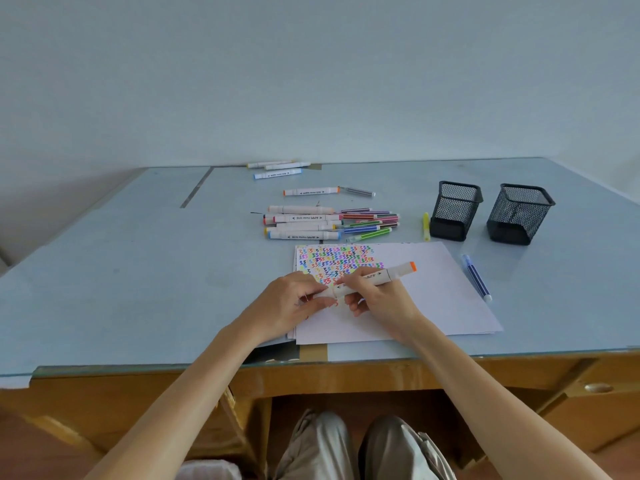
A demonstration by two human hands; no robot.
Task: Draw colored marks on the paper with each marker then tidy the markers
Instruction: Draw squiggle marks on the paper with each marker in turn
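Observation:
A white sheet of paper [429,292] lies at the table's near middle, its top-left part filled with rows of small colored marks [337,259]. Over the paper both hands grip one white marker with an orange end [391,273]. My right hand [377,299] is wrapped around its barrel. My left hand [294,303] pinches the marker's near end, where the cap sits; the tip is hidden by fingers. Beyond the paper lies a pile of white markers [301,225] and thin colored pens [370,223].
Two black mesh pen holders [453,211] [519,214] stand at the right. A yellow pen [426,226] lies beside the left holder, a blue pen [477,278] right of the paper. More markers [277,169] [311,191] lie near the far edge.

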